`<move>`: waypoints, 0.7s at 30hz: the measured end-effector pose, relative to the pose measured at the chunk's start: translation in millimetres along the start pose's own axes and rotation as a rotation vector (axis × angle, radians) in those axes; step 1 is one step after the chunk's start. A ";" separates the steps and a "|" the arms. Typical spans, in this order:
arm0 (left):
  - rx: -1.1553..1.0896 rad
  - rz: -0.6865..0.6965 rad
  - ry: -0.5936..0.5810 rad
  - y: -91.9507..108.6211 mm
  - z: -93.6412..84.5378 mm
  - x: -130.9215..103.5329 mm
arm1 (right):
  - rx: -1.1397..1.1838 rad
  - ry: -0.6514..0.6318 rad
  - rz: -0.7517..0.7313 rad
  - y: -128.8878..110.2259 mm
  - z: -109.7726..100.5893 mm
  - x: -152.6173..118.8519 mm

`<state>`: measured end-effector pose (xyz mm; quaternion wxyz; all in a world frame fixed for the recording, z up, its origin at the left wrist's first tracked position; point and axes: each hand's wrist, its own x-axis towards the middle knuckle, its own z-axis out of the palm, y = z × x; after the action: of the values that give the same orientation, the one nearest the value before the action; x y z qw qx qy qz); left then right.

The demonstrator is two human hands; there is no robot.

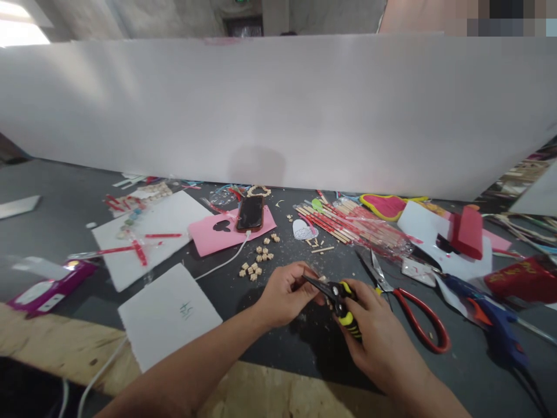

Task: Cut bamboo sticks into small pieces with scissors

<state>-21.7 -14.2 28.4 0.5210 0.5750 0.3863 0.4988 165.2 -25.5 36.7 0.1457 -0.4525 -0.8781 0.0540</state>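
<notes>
My right hand [369, 325] grips black-and-yellow pliers [334, 295], their jaws pointing left across the fingers of my left hand [285, 293]. The left fingers are closed in a pinch by the jaws; what they hold is mostly hidden. Small tan wooden clusters [251, 270] lie on the dark table left of my hands. Short cut stick pieces [322, 250] and crumbs are scattered beyond the pliers. Farther back lie red-and-tan sticks [324, 225], partly under clear plastic, beside a white heart-shaped paper [304, 229].
Red-handled scissors [422, 319] and a blue glue gun [487, 316] lie to the right. A phone [250, 213] with a white cable rests on pink paper [202, 237]. White sheets [169, 310] and a purple device [52, 287] are leftward. A white panel [270, 110] stands behind.
</notes>
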 end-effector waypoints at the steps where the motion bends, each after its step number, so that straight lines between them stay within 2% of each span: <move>1: 0.013 -0.013 0.010 0.0 0.0 0.3 | -0.006 0.006 0.004 0.0 0.5 0.9; 11: -0.003 -0.160 -0.023 -9.1 0.5 0.2 | -0.015 0.022 -0.008 2.2 2.7 2.5; 16: -0.175 -0.253 -0.061 -4.9 3.1 0.4 | -0.034 0.045 -0.011 2.2 5.8 0.2; 21: -0.192 -0.266 -0.043 -1.1 5.7 1.3 | -0.068 0.030 0.022 0.7 5.8 -0.9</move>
<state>-15.7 -14.1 27.8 0.6433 0.4768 0.3983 0.4474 164.4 -25.6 30.9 0.1431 -0.4676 -0.8721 0.0191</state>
